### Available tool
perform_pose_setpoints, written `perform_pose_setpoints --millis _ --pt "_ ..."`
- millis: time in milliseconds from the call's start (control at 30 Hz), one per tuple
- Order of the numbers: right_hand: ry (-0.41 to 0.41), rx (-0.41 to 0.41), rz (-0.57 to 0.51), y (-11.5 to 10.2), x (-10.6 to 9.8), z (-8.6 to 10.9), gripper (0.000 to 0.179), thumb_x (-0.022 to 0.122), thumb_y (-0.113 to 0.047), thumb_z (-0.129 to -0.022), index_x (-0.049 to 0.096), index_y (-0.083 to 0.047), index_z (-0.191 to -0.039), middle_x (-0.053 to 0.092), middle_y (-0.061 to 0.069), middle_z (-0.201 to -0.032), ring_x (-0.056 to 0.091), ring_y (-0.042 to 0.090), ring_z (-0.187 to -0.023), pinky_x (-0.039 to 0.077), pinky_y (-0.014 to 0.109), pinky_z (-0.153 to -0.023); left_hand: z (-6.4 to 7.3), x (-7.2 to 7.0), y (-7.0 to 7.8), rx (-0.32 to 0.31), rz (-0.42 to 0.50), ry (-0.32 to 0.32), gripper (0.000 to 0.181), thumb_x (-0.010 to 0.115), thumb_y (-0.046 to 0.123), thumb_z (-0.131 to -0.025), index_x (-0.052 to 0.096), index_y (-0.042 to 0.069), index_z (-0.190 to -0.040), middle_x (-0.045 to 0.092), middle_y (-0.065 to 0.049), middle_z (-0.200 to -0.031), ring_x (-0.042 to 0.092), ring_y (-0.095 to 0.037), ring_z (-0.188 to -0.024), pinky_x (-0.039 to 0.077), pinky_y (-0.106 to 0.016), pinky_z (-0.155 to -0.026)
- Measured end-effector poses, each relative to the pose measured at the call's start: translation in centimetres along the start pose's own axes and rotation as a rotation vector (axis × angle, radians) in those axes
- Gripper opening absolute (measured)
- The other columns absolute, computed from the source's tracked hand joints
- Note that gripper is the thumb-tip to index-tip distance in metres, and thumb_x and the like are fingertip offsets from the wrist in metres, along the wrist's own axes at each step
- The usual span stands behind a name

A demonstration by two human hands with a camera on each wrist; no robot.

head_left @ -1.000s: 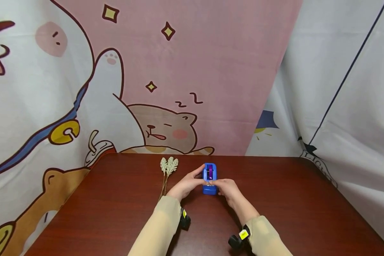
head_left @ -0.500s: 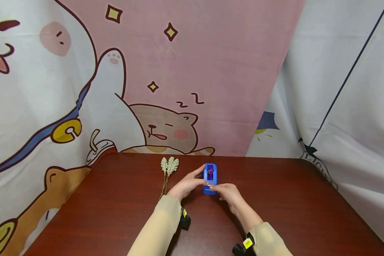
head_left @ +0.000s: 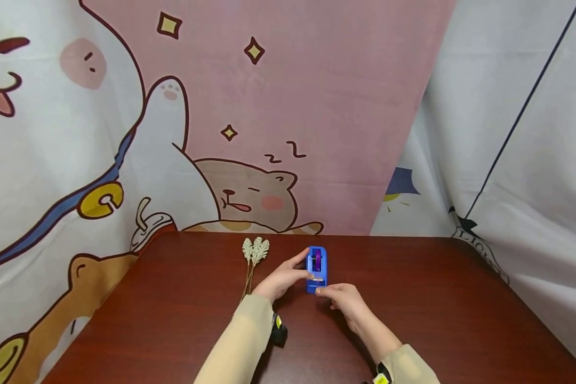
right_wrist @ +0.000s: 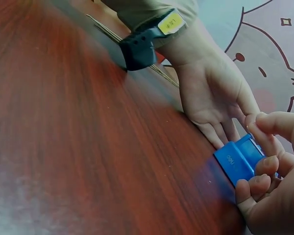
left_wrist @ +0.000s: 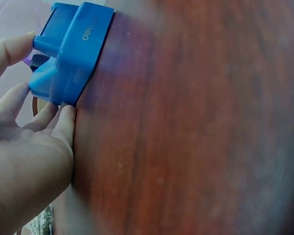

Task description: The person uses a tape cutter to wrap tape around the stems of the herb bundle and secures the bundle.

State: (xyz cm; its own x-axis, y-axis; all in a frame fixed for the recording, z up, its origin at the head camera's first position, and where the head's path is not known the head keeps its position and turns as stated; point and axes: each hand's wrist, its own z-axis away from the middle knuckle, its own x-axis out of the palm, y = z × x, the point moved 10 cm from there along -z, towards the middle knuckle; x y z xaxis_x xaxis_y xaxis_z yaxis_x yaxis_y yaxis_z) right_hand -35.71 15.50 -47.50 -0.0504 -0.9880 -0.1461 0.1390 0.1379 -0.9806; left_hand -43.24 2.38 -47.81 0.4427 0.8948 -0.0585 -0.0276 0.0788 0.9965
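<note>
A blue tape dispenser (head_left: 323, 274) with a purple core (head_left: 318, 260) stands on the brown table in the head view. My left hand (head_left: 283, 277) grips it from the left, thumb on top near the cutter and fingers along its side; the left wrist view shows the thumb against the blue body (left_wrist: 71, 58). At the dispenser's near end, my right hand (head_left: 349, 303) pinches the loose end of the clear tape between thumb and index finger. Its other fingers are curled beside the dispenser in the right wrist view, partly covering it.
Pale dried-flower stems (head_left: 255, 252) lie on the table (head_left: 173, 320) left of the left hand. Behind the table's far edge hangs a cartoon-printed cloth (head_left: 345, 133). A dark wrist camera (head_left: 279, 332) sits on the left wrist.
My right hand has drawn back toward the table's near side, from the cutter to just past the dispenser's near end. My left hand and the tape dispenser have stayed put.
</note>
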Motion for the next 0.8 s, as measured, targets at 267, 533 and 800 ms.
perform_pose_setpoints --millis 267,533,800 --pt "0.013 -0.018 0.066 0.0 0.0 1.5 0.019 0.075 -0.015 -0.08 0.073 0.004 -0.08 0.069 0.004 -0.079 0.056 0.019 -0.077 0.045 0.034 -0.064 -0.1 0.0 -0.2 -0.018 -0.005 0.011 0.082 0.073 0.012 -0.08 0.035 0.029 -0.151 0.046 -0.014 -0.143 0.041 -0.028 -0.132 0.02 -0.059 -0.109" --pt "-0.001 -0.014 0.089 0.2 0.0 2.5 0.018 0.075 -0.016 -0.079 0.072 0.002 -0.076 0.067 0.001 -0.08 0.053 0.02 -0.072 0.043 0.033 -0.064 -0.3 -0.2 -0.3 -0.011 0.001 0.012 0.081 0.072 0.01 -0.08 0.036 0.029 -0.151 0.045 -0.015 -0.144 0.041 -0.029 -0.132 0.019 -0.058 -0.11" --pt "-0.01 -0.002 0.09 0.4 -0.1 3.2 0.019 0.074 -0.016 -0.08 0.071 0.002 -0.077 0.066 0.001 -0.08 0.053 0.02 -0.072 0.043 0.033 -0.065 -0.3 -0.1 -0.3 -0.008 -0.004 0.009 0.081 0.072 0.009 -0.081 0.036 0.028 -0.151 0.045 -0.016 -0.144 0.041 -0.03 -0.133 0.018 -0.058 -0.11"
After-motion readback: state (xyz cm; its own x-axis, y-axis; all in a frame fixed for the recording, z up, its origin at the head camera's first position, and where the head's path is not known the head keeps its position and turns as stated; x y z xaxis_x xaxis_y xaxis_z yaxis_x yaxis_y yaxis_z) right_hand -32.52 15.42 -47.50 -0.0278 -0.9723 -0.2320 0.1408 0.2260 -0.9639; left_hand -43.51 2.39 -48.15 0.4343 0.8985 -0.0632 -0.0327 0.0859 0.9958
